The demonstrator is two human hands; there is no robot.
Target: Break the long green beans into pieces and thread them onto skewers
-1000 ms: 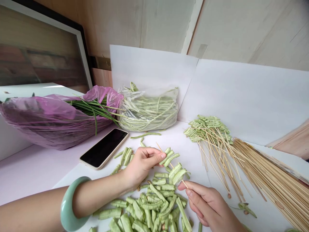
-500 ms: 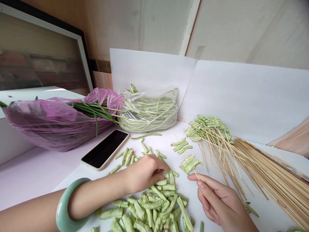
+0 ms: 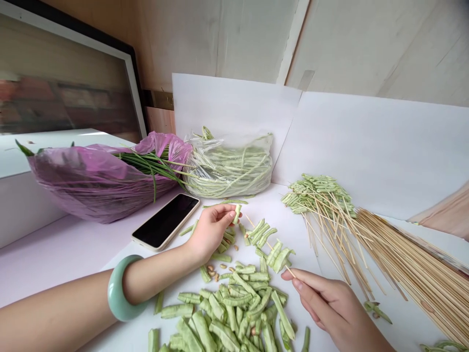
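Green bean pieces [image 3: 234,305], where?

Heaped on a white tabletop [image 3: 73,254], directly below both hands, with a thinner scatter reaching up past the left hand.

Left hand [image 3: 210,232]?

Raised just above the scatter, fingers curled, thumb and fingertips pinching one short bean piece [image 3: 237,213]. Jade-green bangle [image 3: 120,288] around the wrist.

Right hand [image 3: 330,303]?

Closed on a thin bamboo skewer [image 3: 287,270], thumb and forefinger at one end, shaft slanting away over the heap. Several threaded bean pieces [image 3: 273,256] along its length.

Anything small nearby?

Pale loose seeds [image 3: 212,271], just beyond the near heap, close to the left wrist.

And farther out?

Smartphone [image 3: 165,221], dark screen up, just beyond the left hand. Past it, a clear plastic bag [image 3: 229,166] stuffed with long green beans, touching a pink-purple plastic bag [image 3: 91,181] of long green stalks. Toward the right, a stack of loaded skewers [image 3: 318,195], sticks fanning into a long bundle of bare bamboo skewers [image 3: 414,264].

Backdrop?

White boards [image 3: 366,146] propped against a pale wooden wall [image 3: 373,44]. Far left, a dark-framed picture [image 3: 62,83], tilted.
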